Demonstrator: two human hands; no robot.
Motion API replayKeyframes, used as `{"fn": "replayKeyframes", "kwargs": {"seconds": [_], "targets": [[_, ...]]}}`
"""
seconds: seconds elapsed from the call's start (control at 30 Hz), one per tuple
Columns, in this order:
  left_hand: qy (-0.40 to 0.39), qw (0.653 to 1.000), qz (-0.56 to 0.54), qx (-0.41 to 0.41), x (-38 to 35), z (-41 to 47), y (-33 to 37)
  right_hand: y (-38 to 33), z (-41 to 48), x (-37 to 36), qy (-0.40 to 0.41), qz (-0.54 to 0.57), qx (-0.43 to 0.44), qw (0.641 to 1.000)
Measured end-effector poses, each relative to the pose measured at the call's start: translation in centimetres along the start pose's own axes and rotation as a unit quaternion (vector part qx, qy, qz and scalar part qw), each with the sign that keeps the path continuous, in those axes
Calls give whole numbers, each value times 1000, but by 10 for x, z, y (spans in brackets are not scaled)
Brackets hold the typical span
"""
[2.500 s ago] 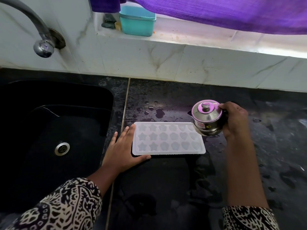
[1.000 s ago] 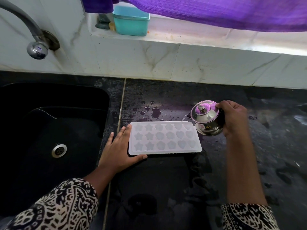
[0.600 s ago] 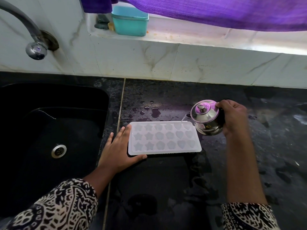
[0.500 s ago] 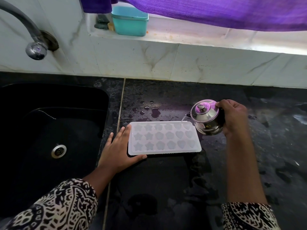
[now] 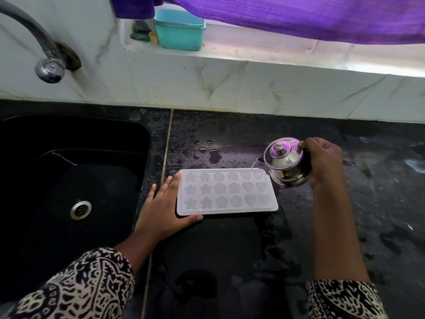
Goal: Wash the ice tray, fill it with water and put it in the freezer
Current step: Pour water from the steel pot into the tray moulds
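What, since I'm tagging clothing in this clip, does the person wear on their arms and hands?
Both arms have sleeves in a black-and-white swirling print, the left sleeve and right sleeve ending partway along the forearm. The left hand and right hand are bare: no gloves, rings, bangles or watch show.

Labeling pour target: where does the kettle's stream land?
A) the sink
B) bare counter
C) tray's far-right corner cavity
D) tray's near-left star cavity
C: the thin stream from the steel kettle, gripped by the right hand, meets the ice tray at its far-right corner cavity.
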State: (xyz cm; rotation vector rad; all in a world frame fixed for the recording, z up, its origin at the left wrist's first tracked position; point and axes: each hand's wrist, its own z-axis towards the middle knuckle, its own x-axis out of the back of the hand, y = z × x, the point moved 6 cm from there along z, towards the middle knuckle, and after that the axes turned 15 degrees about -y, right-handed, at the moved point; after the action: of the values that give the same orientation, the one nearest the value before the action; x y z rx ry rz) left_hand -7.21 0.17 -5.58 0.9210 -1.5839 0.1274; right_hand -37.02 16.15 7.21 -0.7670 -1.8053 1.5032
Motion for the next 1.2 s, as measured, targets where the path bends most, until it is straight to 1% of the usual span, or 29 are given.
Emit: {"fn": "replayKeyframes", "kwargs": {"seconds": [0.23,0.3,0.47,0.6,1.2], "targets": [[2,1000,1,0,0,0,0,0,-1,-2,-4,11,3,1000],[3,1000,1,-1,0,-1,0,1,-2,-2,-2,39,0,999],[3,1000,-3,0,-1,0,-1,7,1,1,13,149,-4,989],[0,1000,-4,1,-1,0,-1,6,0,5,20,178,6,984],[-1,1000,-4,6,-3,2,-2,7,-6,22,42,65,5,997]]}}
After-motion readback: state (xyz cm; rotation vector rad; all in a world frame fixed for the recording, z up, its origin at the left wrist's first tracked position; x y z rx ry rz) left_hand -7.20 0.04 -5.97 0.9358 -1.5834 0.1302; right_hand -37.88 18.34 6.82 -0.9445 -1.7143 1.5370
